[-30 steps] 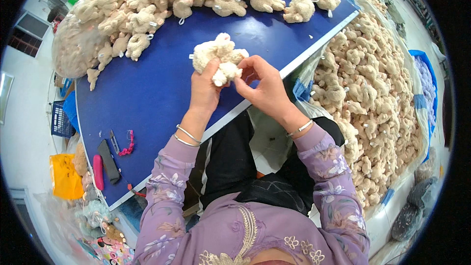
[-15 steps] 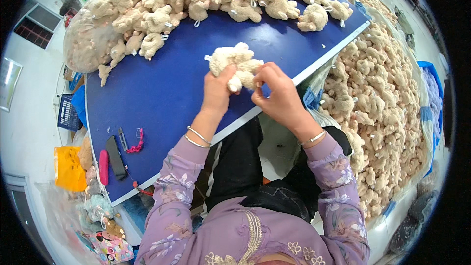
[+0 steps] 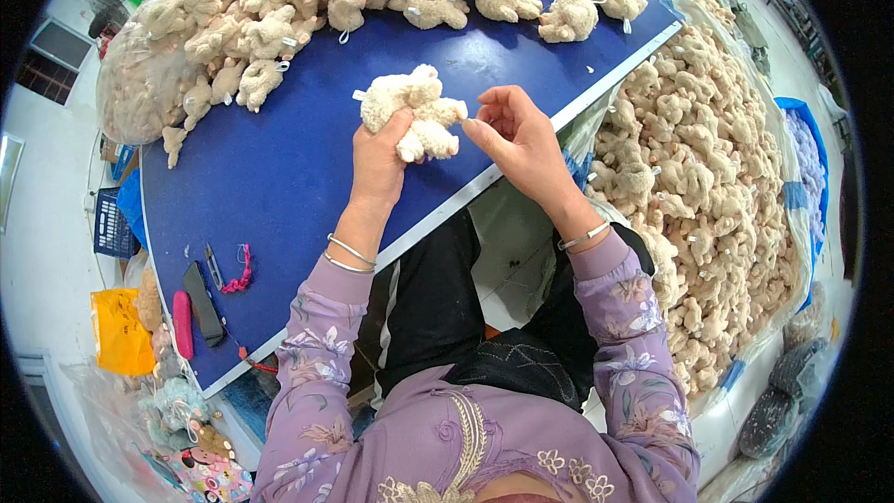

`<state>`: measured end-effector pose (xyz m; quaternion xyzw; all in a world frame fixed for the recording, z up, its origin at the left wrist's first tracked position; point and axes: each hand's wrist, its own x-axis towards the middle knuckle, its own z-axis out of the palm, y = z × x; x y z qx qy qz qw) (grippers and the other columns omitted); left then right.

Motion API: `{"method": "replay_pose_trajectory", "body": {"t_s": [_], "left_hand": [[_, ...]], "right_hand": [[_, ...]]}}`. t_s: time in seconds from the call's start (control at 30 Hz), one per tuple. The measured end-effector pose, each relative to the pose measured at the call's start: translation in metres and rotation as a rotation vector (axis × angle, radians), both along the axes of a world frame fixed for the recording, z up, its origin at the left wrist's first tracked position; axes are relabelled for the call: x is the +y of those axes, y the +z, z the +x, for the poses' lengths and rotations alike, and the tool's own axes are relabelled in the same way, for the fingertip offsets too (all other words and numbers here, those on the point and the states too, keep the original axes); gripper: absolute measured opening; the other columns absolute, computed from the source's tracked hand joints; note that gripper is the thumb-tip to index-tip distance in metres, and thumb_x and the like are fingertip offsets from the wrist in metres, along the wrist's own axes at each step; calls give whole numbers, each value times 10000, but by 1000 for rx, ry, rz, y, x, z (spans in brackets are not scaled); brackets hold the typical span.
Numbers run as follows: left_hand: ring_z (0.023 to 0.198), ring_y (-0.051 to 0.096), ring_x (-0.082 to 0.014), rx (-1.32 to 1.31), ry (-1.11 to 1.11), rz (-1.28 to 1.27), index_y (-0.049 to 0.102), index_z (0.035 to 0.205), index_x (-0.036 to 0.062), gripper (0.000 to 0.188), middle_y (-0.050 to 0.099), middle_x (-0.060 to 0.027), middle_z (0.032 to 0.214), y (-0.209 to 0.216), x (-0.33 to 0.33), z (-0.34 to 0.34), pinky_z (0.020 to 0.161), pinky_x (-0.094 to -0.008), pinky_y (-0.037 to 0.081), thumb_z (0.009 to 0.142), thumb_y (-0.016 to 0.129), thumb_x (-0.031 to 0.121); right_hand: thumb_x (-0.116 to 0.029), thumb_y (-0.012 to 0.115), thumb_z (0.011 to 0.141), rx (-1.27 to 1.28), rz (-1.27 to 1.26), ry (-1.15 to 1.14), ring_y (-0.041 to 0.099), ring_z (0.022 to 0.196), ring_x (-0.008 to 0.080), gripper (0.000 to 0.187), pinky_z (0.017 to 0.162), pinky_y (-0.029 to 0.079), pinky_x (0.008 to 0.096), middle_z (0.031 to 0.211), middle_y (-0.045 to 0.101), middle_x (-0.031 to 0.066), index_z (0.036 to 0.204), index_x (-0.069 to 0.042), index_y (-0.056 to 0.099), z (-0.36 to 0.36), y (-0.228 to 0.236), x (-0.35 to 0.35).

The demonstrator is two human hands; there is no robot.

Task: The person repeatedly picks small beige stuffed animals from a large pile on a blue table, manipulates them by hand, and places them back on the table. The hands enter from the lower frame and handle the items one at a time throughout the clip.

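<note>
A small cream plush toy with a white tag loop on its left side is held over the blue table. My left hand is closed around its lower left part, thumb on top. To the right, my right hand has its thumb tip close to the toy's right limb; whether it touches, I cannot tell. Its fingers are loosely curled and apart from the thumb, and I see nothing between them. A large pile of similar plush toys covers the table's far side.
The blue table has a pale edge near me. At its left lie a pink case, a dark bar-shaped object, a small cutter and a pink coiled cord. On the right stands a big sack of plush toys.
My right hand has come off the toy's right side, its thumb and fingers parting. The whole view has shifted slightly, and my left hand keeps its hold on the toy.
</note>
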<state>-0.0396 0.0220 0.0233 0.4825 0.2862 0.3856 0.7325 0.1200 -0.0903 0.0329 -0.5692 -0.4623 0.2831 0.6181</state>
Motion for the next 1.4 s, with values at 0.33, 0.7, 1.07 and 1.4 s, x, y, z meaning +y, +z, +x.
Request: {"method": "replay_pose_trajectory", "body": {"t_s": [0.33, 0.7, 1.07, 1.4], "left_hand": [[956, 608, -165, 141, -39, 303, 513, 1169, 86, 445, 638, -76, 1073, 9, 33, -16, 746, -302, 511, 987, 441, 485], [1095, 559, -369, 1455, 541, 1180, 593, 1166, 61, 481, 626, -195, 1131, -19, 238, -131, 946, -448, 435, 774, 673, 327], [816, 634, -132, 68, -80, 181, 538, 1203, -43, 341, 631, -85, 1049, 21, 39, -51, 666, -248, 517, 899, 532, 111], [744, 582, -94, -144, -233, -96, 517, 1200, 0, 370, 612, -27, 966, -2, 1, -15, 620, -227, 492, 957, 524, 279]], "right_hand": [[-209, 564, 969, 537, 503, -71, 603, 910, 123, 242, 787, 501, 257, 1034, 636, 79, 1080, 3, 604, 65, 14, -12], [-243, 578, 952, 301, 3, 160, 613, 692, 103, 290, 651, 502, 234, 889, 683, 96, 1093, 9, 606, 49, 6, -5], [-156, 660, 894, 150, -88, 245, 592, 724, 82, 243, 635, 491, 222, 869, 651, 44, 1048, 21, 596, 19, -6, 4], [-66, 711, 826, -25, -21, 113, 569, 720, 31, 298, 638, 481, 199, 883, 632, 4, 1081, -1, 570, 6, 0, -2]]}}
